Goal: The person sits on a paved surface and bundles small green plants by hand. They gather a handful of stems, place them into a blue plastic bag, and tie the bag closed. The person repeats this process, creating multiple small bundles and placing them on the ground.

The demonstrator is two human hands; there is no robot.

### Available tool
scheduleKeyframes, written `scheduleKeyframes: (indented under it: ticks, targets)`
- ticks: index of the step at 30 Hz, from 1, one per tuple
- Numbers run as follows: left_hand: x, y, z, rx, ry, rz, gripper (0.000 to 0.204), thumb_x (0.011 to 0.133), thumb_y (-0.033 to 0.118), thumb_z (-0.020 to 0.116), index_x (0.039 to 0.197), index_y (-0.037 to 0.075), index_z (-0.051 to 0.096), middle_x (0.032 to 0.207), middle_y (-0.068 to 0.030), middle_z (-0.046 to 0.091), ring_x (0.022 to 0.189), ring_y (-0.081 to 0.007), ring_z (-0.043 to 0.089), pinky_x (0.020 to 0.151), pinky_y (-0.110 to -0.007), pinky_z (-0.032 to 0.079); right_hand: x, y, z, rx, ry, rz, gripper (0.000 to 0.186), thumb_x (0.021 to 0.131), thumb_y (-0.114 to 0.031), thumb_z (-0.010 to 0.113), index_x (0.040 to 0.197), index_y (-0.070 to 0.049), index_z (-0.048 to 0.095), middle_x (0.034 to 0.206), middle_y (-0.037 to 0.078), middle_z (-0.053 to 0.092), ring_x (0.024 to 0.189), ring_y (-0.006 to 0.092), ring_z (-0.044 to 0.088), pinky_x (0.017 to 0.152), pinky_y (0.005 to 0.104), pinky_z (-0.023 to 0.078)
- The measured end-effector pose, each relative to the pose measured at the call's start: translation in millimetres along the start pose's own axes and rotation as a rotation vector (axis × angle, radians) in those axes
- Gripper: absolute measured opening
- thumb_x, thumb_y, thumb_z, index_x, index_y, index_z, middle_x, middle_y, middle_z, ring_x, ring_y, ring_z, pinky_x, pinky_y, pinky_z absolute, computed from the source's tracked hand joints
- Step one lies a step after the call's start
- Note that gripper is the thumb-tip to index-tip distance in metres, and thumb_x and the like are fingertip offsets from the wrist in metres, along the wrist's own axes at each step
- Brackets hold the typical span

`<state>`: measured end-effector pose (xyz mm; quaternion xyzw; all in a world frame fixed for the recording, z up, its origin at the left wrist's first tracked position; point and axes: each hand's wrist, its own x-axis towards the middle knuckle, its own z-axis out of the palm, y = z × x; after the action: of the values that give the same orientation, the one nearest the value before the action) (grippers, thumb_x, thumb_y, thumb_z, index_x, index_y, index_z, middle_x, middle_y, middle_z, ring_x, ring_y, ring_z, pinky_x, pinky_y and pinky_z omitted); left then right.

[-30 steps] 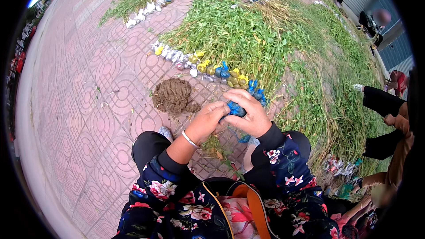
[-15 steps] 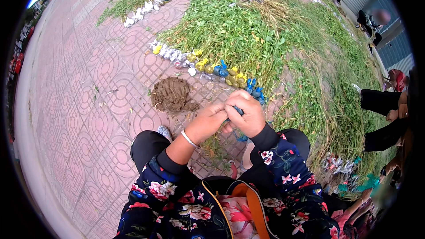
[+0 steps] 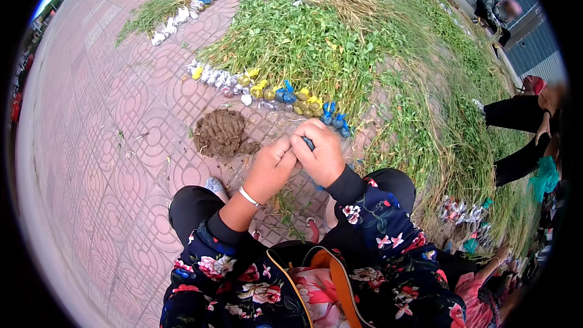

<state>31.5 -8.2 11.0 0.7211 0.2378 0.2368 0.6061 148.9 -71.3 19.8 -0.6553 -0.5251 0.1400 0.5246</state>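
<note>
- The mud (image 3: pixel 221 133) lies in a brown heap on the tiles (image 3: pixel 121 188).
- The bundle (image 3: pixel 308 143), dark blue, is in the right hand, to the right of the mud; only a sliver of it shows.
- The right hand (image 3: pixel 322 155) is closed in a fist around the bundle, fingers curled.
- The left hand (image 3: pixel 267 170), nearer the mud, touches the right one; its fingers are partly hidden, so I cannot tell whether they grip the bundle too.
- A bracelet (image 3: pixel 248 196) circles the left wrist, below and right of the mud.
- A row of bags (image 3: pixel 269 93), white, yellow and blue, runs just beyond the mud.
- The plants (image 3: pixel 297 42), green and leafy, spread behind those, farther from the mud.
- A smaller bunch (image 3: pixel 161 3) lies well beyond the mud, to its left.
- A shoe (image 3: pixel 215 187) is just below the mud.
</note>
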Motion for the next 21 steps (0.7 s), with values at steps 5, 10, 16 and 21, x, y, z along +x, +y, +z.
scheduleKeyframes:
  ticks: [5, 10, 16, 21]
  targets:
    - [1, -9, 7, 0.436, 0.078, 0.182, 0.012, 0.081, 0.01, 0.047, 0.081, -0.001, 0.051, 0.065, -0.0214, 0.054, 0.062, -0.0364, 0.054, 0.054, -0.04, 0.042, 0, 9, 3, 0.143, -0.032, 0.231, 0.011, 0.078, -0.011, 0.054, 0.075, 0.0, 0.053, 0.068, 0.011, 0.052, 0.06, 0.0209, 0.051, 0.056, 0.0301, 0.041]
    - [2, -5, 5, 0.432, 0.008, 0.12, 0.012, 0.08, 0.01, 0.048, 0.084, -0.001, 0.05, 0.067, -0.0212, 0.053, 0.065, -0.0398, 0.053, 0.056, -0.043, 0.041, 1, 20, 1, 0.344, -0.118, 0.377, 0.018, 0.082, -0.014, 0.053, 0.073, 0.001, 0.053, 0.063, 0.001, 0.051, 0.06, 0.0078, 0.046, 0.055, 0.025, 0.039]
    - [2, -1, -5, 0.403, -0.13, 0.143, 0.015, 0.078, 0.01, 0.05, 0.088, -0.001, 0.048, 0.076, -0.0222, 0.052, 0.073, -0.0409, 0.052, 0.063, -0.043, 0.041, 3, 18, -7, 0.314, -0.24, 0.485, 0.015, 0.083, -0.013, 0.052, 0.074, -0.001, 0.055, 0.068, -0.003, 0.05, 0.066, 0.0053, 0.045, 0.059, 0.0219, 0.038]
    - [0, -4, -7, 0.439, -0.167, 0.124, 0.02, 0.076, 0.011, 0.052, 0.091, -0.001, 0.048, 0.079, -0.023, 0.053, 0.076, -0.0413, 0.051, 0.066, -0.043, 0.042, 1, 37, -2, 0.244, -0.266, 0.228, 0.019, 0.085, -0.02, 0.05, 0.076, -0.004, 0.055, 0.066, -0.004, 0.048, 0.06, 0.0036, 0.043, 0.05, 0.0204, 0.037]
